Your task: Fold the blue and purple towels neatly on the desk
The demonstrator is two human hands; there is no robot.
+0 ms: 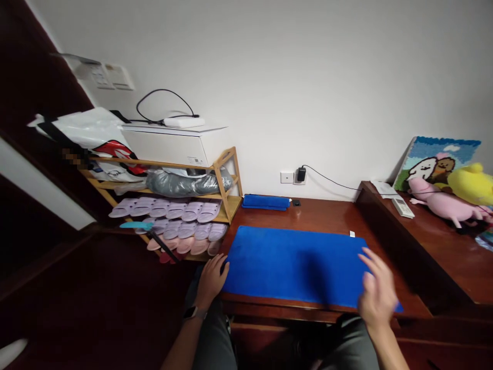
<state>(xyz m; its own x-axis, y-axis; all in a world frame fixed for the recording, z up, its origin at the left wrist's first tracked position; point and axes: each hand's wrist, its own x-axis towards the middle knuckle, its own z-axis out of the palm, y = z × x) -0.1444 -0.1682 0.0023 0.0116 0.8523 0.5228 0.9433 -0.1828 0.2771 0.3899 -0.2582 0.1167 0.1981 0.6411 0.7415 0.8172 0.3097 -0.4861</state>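
A blue towel [292, 264] lies spread flat on the dark wooden table [327, 213]. My left hand [211, 277] rests at the towel's near left edge, fingers curled against the edge. My right hand [375, 290] hovers over the towel's near right corner, fingers stretched out and apart, slightly blurred, holding nothing. A second blue towel [265, 201], folded, lies at the back of the table by the wall.
A wooden shoe rack [227, 180] with several pale slippers stands to the left, a white box [173, 141] on top. A raised wooden ledge [435, 241] at right carries plush toys [447, 203], a remote and a rug picture. A charger [301, 173] is plugged into the wall.
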